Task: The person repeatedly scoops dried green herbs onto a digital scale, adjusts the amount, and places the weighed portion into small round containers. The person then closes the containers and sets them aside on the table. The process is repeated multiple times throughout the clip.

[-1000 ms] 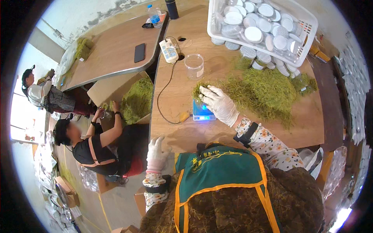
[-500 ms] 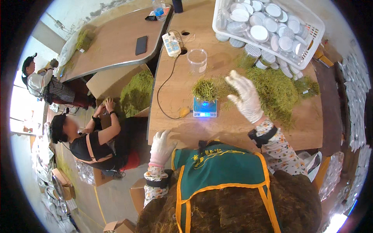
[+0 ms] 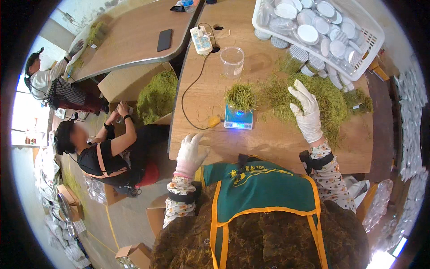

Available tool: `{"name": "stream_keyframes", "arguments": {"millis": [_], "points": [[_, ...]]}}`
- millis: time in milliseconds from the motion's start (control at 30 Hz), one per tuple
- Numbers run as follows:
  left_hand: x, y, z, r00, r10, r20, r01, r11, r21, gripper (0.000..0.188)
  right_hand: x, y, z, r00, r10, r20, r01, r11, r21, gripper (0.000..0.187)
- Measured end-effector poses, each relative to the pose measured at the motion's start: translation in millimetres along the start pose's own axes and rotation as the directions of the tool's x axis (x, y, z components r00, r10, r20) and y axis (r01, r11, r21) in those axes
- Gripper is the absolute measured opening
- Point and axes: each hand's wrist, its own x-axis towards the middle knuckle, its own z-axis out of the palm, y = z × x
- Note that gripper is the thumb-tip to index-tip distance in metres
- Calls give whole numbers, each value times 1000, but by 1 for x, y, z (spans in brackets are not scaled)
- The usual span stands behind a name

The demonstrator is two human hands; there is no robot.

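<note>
Done: grass clump (image 3: 240,95) on scale (image 3: 238,121) | pending: 1 jar (image 3: 232,67) unfilled, pile (image 3: 335,105) loose | left hand (image 3: 190,154), right hand (image 3: 307,112): spread, empty

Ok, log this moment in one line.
left hand: open, empty; right hand: open, over plant pile; scale: bearing plant clump; clear jar: empty

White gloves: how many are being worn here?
2: one on the left hand, by the near-left corner of the wooden table; one on the right hand, at the green plant pile. More could be hidden.
</note>
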Motion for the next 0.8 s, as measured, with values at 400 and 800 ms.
{"name": "stream_keyframes", "arguments": {"millis": [400,800], "points": [[62,30,-13,971,186,-151,-202,974,-105,59,46,-29,17,993,-54,102,34,981,190,58],[36,-14,-11,993,28,-113,-35,997,-63,64,145,154,-34,959,220,-180,-235,970,-65,57]]}}
